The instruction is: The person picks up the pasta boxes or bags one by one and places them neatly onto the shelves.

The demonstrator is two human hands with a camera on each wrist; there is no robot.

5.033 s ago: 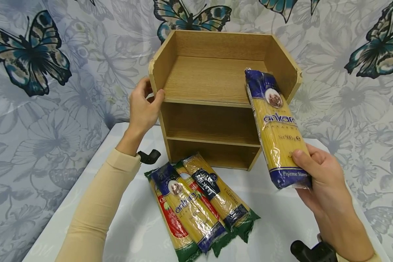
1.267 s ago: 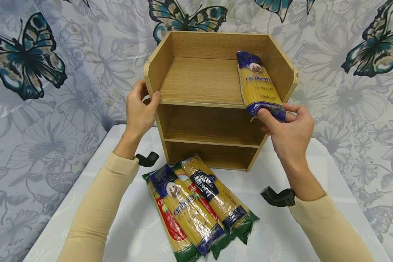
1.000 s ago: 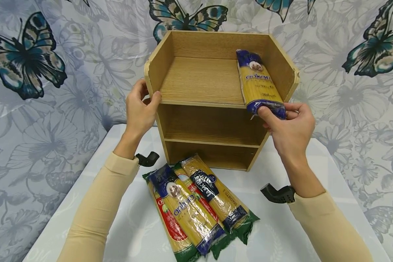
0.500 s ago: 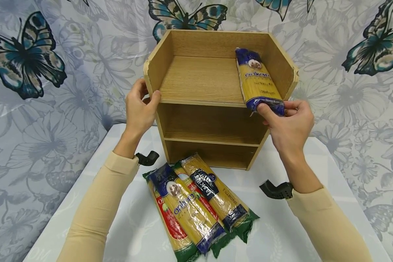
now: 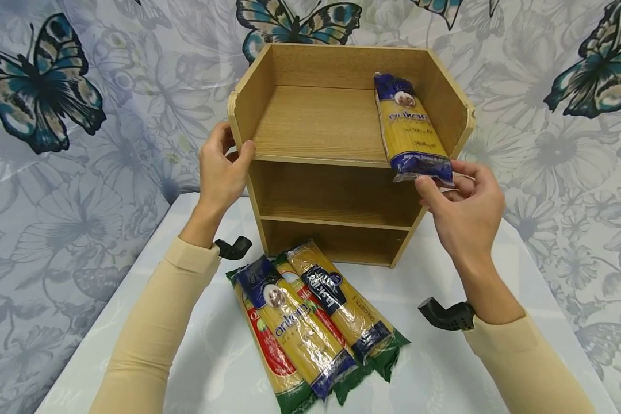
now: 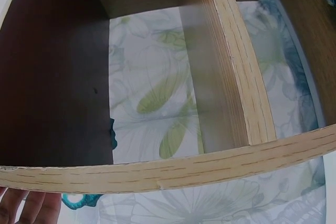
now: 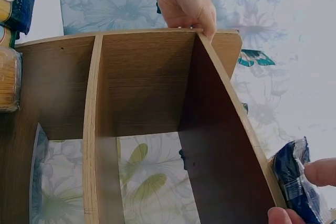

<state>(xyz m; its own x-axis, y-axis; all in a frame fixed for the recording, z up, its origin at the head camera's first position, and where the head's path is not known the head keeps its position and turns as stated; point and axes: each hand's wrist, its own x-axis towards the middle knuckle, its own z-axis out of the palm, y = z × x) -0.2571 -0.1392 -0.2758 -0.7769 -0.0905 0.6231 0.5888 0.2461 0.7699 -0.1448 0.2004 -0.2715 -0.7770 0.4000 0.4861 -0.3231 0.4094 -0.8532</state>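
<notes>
A blue-and-yellow pasta packet lies on the top board of a small wooden shelf unit, close to its right side wall, its near end sticking out past the front edge. My right hand is at that end, thumb and fingertips touching it with the hand loosened. In the right wrist view, the thumb meets the packet's blue end, and other fingertips sit by the board's edge. My left hand grips the unit's left side wall, thumb on the front edge; in the left wrist view only a few fingers show.
Several more pasta packets, among them a blue-labelled one and a dark-labelled one, lie piled on the white table before the unit. Two lower compartments face forward. A butterfly-patterned cloth hangs behind.
The packet has gone from being held in the air at the right onto the top board and been slid back. My right hand's thumb has slipped off its end. The left hand stays put.
</notes>
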